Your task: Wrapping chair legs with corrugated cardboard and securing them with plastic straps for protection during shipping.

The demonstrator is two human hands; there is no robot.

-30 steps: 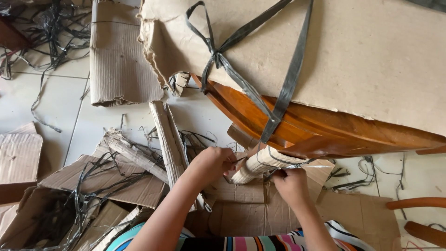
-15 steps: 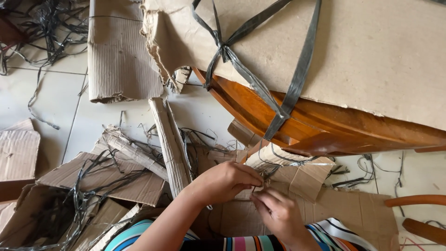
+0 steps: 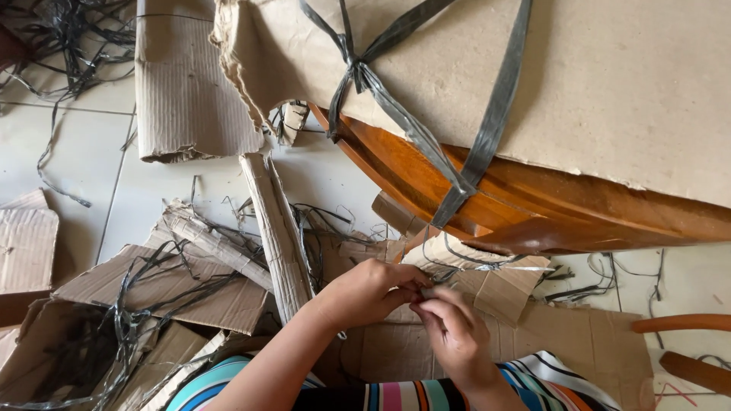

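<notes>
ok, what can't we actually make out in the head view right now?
- What the left hand and right hand pinch: fingers cover it.
- Wooden furniture piece: mostly hidden under brown wrapping paper.
- Orange wooden rail: cut off by right edge.
- Strap tangle at top left: too fine.

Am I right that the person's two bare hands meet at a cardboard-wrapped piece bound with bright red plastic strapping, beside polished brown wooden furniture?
Not quite: the plastic strapping is dark grey, not red, as the head view shows. The left hand and right hand do meet at the cardboard-wrapped piece, beside the polished brown wooden furniture.
</notes>
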